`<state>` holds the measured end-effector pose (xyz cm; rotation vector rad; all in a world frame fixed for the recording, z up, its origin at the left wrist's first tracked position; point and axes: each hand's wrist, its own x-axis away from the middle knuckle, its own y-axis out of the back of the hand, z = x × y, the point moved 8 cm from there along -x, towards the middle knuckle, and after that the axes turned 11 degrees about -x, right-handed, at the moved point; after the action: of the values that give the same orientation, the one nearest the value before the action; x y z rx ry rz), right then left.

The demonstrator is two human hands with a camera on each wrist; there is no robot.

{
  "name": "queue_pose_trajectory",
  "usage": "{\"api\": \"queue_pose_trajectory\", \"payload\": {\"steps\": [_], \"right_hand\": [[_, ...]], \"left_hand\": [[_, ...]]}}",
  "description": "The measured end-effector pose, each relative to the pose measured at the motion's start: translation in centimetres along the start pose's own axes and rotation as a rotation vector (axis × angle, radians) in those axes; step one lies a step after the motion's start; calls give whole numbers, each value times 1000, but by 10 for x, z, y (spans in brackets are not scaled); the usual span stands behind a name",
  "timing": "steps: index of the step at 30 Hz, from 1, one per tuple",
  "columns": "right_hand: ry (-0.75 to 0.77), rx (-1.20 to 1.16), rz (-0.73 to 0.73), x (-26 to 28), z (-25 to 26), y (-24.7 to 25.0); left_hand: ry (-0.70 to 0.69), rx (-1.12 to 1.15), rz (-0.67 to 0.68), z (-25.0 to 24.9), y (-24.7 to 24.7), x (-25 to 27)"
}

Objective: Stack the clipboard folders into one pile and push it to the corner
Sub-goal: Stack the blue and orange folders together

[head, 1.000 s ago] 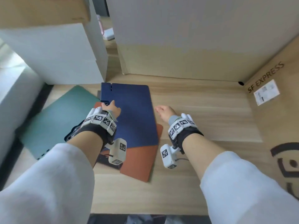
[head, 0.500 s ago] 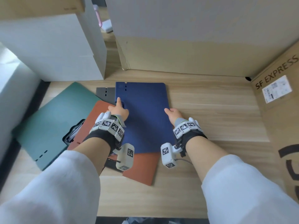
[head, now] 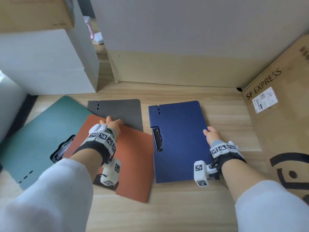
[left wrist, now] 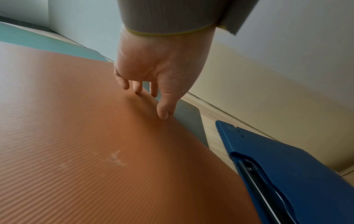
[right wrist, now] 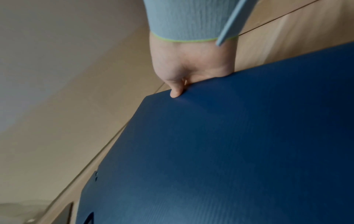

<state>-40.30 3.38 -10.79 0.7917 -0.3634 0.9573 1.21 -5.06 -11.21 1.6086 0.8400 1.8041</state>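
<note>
On the tabletop [head: 167, 206], the right hand [head: 212, 135] is pinching the blue folder's [head: 178, 139] right edge, while the left hand's [head: 111, 125] relaxed fingers [left wrist: 162, 111] are touching the orange folder [head: 132, 158].

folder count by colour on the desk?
Blue folder: 1
Orange folder: 1
Grey folder: 1
Green folder: 1
Total: 4
</note>
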Motion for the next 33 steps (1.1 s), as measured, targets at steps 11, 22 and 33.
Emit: {"api": "queue_pose_trajectory", "payload": {"steps": [11,22,33], "right_hand": [[-85,-94,-89,-10,-33,41],[-23,35,73,-7,-19,0],[159,5,482,41,48,-93]], "left_hand": [[26,-149,-38,-30,19,-8],[-112,-49,-218,-89,45,12],[-350,73,-244,-168,44,13]]}}
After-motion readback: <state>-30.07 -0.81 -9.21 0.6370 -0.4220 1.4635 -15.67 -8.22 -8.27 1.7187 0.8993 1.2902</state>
